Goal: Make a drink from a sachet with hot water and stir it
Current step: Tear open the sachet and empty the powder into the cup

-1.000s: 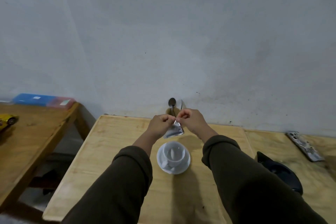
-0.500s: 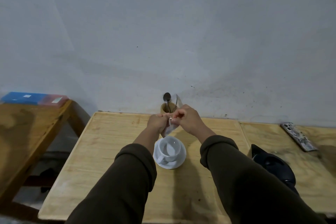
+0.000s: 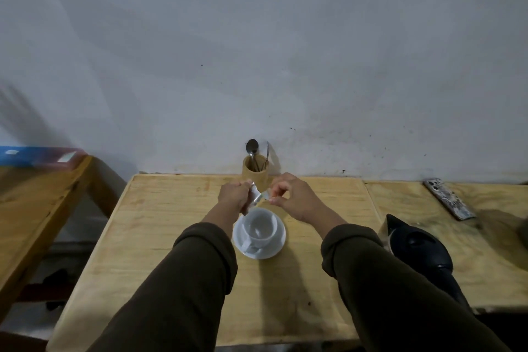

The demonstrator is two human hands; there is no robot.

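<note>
A white cup (image 3: 260, 228) stands on a white saucer (image 3: 277, 246) in the middle of the wooden table (image 3: 160, 237). Just above and behind the cup, my left hand (image 3: 234, 196) grips a small silvery sachet (image 3: 255, 198). My right hand (image 3: 291, 198) pinches a strip at the sachet's top, pulled a little to the right. A wooden holder (image 3: 255, 176) by the wall carries a spoon (image 3: 252, 148). A black kettle (image 3: 417, 248) sits at the right.
A phone (image 3: 448, 198) lies face down on the adjoining table at the far right. A second wooden table (image 3: 37, 203) stands at the left with a blue and red box (image 3: 34, 156) on it. A grey wall rises right behind the table.
My hands were pressed together on the sachet; now they have drawn apart, the right one pulling the top strip away to the right. The view has tilted down slightly.
</note>
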